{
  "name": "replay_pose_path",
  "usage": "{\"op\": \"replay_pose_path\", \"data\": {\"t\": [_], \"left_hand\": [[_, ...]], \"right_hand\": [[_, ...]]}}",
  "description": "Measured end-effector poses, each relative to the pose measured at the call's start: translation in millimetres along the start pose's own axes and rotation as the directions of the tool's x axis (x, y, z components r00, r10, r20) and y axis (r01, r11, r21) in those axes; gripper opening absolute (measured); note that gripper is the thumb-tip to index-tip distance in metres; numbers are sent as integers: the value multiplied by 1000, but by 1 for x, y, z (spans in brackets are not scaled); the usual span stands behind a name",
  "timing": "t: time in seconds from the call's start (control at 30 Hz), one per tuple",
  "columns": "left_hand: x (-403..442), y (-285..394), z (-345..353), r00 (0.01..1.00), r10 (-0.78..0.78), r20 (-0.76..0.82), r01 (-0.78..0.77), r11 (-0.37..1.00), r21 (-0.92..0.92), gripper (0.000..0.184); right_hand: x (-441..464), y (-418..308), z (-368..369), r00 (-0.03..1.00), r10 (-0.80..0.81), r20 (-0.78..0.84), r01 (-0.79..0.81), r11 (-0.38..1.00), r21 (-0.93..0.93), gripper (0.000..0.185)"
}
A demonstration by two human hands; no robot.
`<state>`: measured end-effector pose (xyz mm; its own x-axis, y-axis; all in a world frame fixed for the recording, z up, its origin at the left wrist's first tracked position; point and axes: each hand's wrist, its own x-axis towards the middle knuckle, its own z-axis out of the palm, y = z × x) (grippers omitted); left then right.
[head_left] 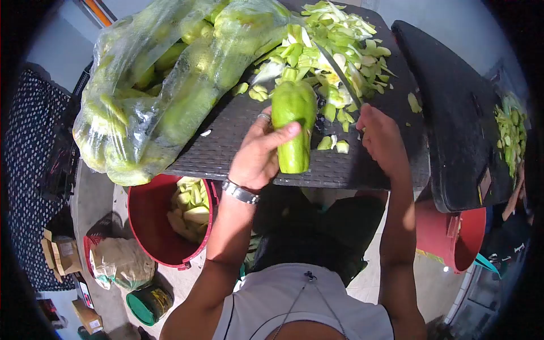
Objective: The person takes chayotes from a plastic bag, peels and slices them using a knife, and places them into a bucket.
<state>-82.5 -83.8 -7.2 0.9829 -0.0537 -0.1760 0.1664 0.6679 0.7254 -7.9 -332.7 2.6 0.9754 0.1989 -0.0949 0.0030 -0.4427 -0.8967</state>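
Note:
My left hand (258,153) is closed around a long, light-green vegetable, like a chayote (294,122); the thumb presses on its near side. It is held upright over the table's front edge, and its lower end looks cut flat. A little to the right, my right hand (383,136) grips a knife (339,71). The dark blade points up and left over a heap of green and white peelings (345,42), apart from the vegetable. The knife's handle is hidden in my fingers.
A clear plastic bag (124,122) of green vegetables lies on the dark woven table (226,133). Below, a red bucket (141,226) holds pale peeled pieces. At right stand a black chair (442,107) and another red bucket (473,238). A sack (122,263) sits at lower left.

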Motion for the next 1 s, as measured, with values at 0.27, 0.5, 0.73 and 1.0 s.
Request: {"op": "replay_pose_path", "data": {"t": [0.27, 0.5, 0.73, 1.0], "left_hand": [[0, -20, 21, 997, -46, 55, 48, 998, -40, 67], [8, -39, 10, 968, 199, 153, -241, 911, 335, 117], [11, -34, 10, 951, 264, 158, -305, 734, 606, 90], [7, -33, 7, 949, 280, 143, -312, 787, 532, 82]], "right_hand": [[-34, -36, 11, 938, -336, 86, 346, 922, -173, 51], [-40, -35, 9, 865, -467, 186, 499, 754, -427, 59], [-18, -12, 6, 805, -548, 227, 592, 714, -373, 61], [-3, -4, 3, 807, -540, 238, 590, 720, -366, 50]]}}
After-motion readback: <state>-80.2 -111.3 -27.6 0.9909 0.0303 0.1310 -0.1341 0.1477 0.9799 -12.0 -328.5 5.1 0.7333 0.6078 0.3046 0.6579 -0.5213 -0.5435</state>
